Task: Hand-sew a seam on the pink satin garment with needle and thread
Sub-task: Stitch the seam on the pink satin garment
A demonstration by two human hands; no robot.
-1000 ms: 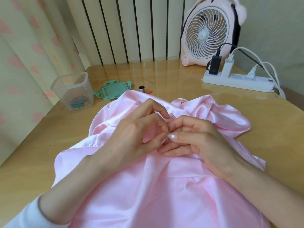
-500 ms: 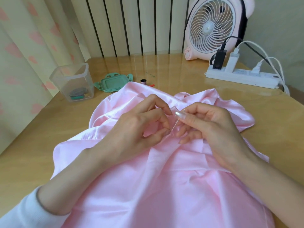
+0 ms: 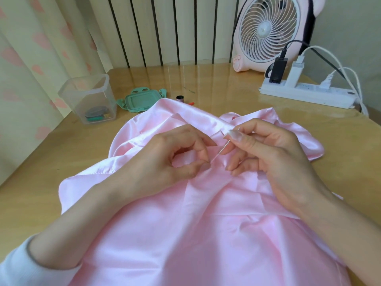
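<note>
Pinching needle [image 3: 225,143] with right hand [image 3: 270,159] thumb and forefinger; left hand [image 3: 165,159] pinching pink satin garment [image 3: 185,234] fold on worktop [image 3: 340,141].

Glossy wooden table [image 3: 206,79] under soft daylight; heart-print curtain [image 3: 31,48] at left, striped panel wall [image 3: 165,27] behind, pale wall [image 3: 350,27] at right.

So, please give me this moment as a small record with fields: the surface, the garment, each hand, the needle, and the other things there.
surface: wooden table
garment: pink satin garment, spread and crumpled on the table
left hand: pinches a fold of the satin
right hand: holds the needle between thumb and forefinger
needle: tilted, tip down toward the fold
thread: too fine to see
behind: clear box, green lid, thread spool, fan, power strip
</note>
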